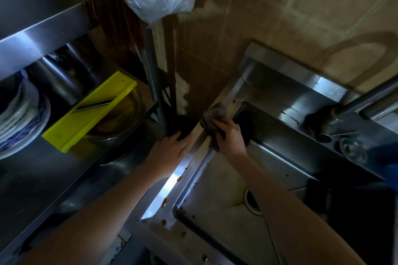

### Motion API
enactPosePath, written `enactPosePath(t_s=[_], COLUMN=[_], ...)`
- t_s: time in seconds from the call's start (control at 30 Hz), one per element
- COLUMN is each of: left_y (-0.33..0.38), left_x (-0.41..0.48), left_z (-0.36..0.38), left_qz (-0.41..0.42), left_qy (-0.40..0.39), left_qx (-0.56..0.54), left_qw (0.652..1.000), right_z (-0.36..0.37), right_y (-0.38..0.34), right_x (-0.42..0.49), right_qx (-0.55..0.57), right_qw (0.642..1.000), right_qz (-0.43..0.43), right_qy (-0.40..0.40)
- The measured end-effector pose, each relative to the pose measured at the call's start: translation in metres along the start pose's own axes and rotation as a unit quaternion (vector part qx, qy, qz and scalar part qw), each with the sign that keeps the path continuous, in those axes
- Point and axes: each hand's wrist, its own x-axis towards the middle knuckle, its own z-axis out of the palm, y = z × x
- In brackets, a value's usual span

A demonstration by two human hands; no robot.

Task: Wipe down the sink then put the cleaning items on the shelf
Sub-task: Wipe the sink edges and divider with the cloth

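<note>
Pressing down with fingers curled over it, the right hand holds a dark cloth against the left rim of the steel sink, near the sink's far corner. The cloth looks grey-brown and crumpled, and part of it is tucked under the palm. The left hand rests with straight fingers on the sink's outer edge, grasping nothing. Brown drops dot the sink's rim closer in. A yellow slicer lies left of the sink.

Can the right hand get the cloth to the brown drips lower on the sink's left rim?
Likely yes: the right hand holds the cloth on that rim, and bare steel runs to the brown drips.
</note>
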Motion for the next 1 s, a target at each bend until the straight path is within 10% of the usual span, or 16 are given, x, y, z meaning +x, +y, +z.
enactPosePath(t_s=[0.67, 1.0], left_y=[-0.001, 0.013], left_x=[0.014, 0.025], left_z=[-0.006, -0.022], left_qz=[-0.015, -0.008], left_qy=[-0.017, 0.007], left_qx=[-0.118, 0.001], left_qw=[0.993, 1.0], right_z=[-0.026, -0.016], right_y=[0.028, 0.022], right_x=[0.096, 0.06], right_qx=[0.011, 0.001], right_qw=[0.987, 0.995], right_qz=[0.156, 0.091], right_qy=[0.032, 0.03])
